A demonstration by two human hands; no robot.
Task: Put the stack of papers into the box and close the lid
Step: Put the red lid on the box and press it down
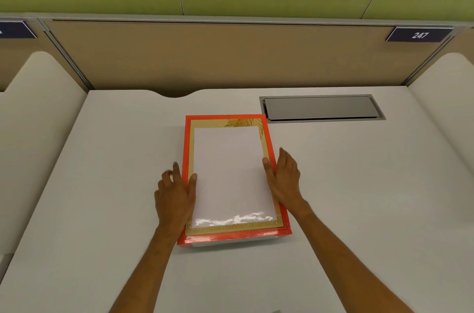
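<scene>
A red-rimmed box (188,143) with a gold, palm-leaf patterned face sits in the middle of the white desk (102,184). A white base shows under its near red edge. The white stack of papers (230,171) lies flat within the gold frame; I cannot tell whether it is on a closed lid or inside. My left hand (174,194) clasps the box's left side, thumb at the paper's left edge and fingers outside the rim. My right hand (284,176) clasps the right side the same way.
A grey metal cable hatch (320,107) is set into the desk just behind and right of the box. A tan partition (218,56) with a sign reading 247 (419,35) closes off the back. White curved side panels stand left and right.
</scene>
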